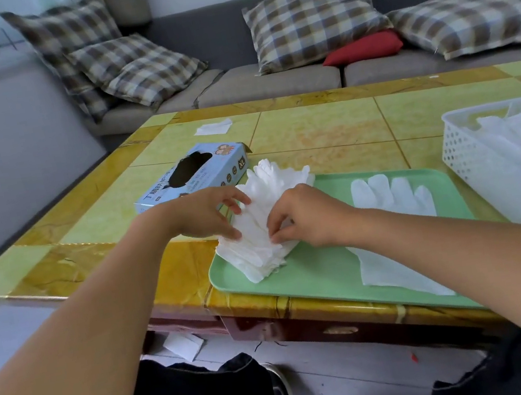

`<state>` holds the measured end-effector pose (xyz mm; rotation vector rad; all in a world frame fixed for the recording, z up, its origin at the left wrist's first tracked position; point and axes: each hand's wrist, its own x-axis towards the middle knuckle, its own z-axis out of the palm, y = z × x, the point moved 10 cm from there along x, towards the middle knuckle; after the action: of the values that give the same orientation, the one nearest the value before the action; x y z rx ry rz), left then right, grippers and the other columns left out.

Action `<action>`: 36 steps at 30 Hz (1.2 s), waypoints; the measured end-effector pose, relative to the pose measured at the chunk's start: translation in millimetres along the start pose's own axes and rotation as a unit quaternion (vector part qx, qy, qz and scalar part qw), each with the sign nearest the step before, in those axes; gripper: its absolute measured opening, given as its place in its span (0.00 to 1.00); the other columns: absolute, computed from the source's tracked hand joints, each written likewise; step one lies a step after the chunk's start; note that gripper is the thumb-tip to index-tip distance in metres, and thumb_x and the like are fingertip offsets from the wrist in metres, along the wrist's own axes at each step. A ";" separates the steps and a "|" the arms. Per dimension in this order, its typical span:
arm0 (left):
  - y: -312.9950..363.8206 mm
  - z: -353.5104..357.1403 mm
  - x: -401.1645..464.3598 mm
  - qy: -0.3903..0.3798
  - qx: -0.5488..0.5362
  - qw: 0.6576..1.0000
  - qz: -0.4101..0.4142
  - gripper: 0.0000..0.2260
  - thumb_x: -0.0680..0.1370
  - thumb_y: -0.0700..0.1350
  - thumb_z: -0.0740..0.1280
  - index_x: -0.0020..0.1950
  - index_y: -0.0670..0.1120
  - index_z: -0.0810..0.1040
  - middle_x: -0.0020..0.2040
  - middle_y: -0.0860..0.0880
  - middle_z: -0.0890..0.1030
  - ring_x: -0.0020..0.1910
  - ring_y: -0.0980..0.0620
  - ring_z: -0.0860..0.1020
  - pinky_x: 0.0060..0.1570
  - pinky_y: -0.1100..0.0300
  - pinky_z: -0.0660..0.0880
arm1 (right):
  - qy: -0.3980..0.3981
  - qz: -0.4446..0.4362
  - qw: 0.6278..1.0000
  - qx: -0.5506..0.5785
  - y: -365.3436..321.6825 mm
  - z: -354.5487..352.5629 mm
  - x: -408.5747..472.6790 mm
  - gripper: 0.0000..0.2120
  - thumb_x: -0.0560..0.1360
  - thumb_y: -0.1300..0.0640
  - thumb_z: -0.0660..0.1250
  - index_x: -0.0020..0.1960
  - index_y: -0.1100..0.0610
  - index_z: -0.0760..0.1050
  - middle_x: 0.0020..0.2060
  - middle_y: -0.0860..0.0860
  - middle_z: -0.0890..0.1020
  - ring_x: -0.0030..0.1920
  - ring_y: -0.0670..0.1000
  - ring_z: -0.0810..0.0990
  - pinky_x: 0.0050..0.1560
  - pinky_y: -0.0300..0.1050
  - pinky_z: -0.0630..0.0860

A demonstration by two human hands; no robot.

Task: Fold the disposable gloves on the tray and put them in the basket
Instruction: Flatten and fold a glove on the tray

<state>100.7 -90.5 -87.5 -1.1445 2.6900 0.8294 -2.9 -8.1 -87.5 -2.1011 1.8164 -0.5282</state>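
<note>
Left hand pinching glove stack on tray, right hand pinching its near edge

A grey sofa with plaid cushions and a red one stands beyond the yellow-green table; pale floor near

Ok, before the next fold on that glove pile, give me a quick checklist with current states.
1. Both hands on pile: ok, left hand and right hand pinch it.
2. Pile on tray: not ok, its far end overhangs the rim.
3. Flat glove clear of the pile: ok.
4. Basket near: ok, right of tray.
5. Room in basket: cannot tell.
6. Layers aligned: cannot tell.
</note>
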 end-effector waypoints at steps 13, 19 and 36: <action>1.9 11.7 5.8 -0.045 -0.023 0.999 -0.010 0.34 0.67 0.40 0.82 0.65 0.52 0.68 0.59 0.51 0.78 0.58 0.49 0.78 0.51 0.59 0.78 | -0.070 -0.007 0.997 -0.007 10.7 7.3 -10.9 0.17 0.68 0.57 0.82 0.55 0.53 0.84 0.38 0.45 0.81 0.38 0.40 0.78 0.39 0.34 0.72; 2.0 9.1 5.1 -0.048 -0.001 0.999 -0.019 0.34 0.67 0.43 0.82 0.66 0.56 0.68 0.60 0.52 0.77 0.58 0.50 0.77 0.57 0.57 0.77 | -0.065 0.045 0.957 0.279 27.9 -30.9 -25.1 0.09 0.76 0.64 0.73 0.55 0.63 0.84 0.51 0.58 0.87 0.48 0.47 0.83 0.58 0.45 0.80; 177.2 -42.2 4.8 0.114 -0.424 0.877 0.194 0.10 0.80 0.45 0.69 0.58 0.43 0.83 0.53 0.47 0.86 0.49 0.50 0.84 0.47 0.59 0.81 | 0.071 0.137 0.764 0.626 65.8 -117.4 -88.4 0.30 0.75 0.43 0.68 0.71 0.59 0.76 0.69 0.61 0.77 0.68 0.62 0.77 0.73 0.58 0.68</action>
<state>-20.8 -14.8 25.3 -0.8064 2.8250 2.2237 -126.7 70.2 -20.8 -0.8560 1.1341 -1.3406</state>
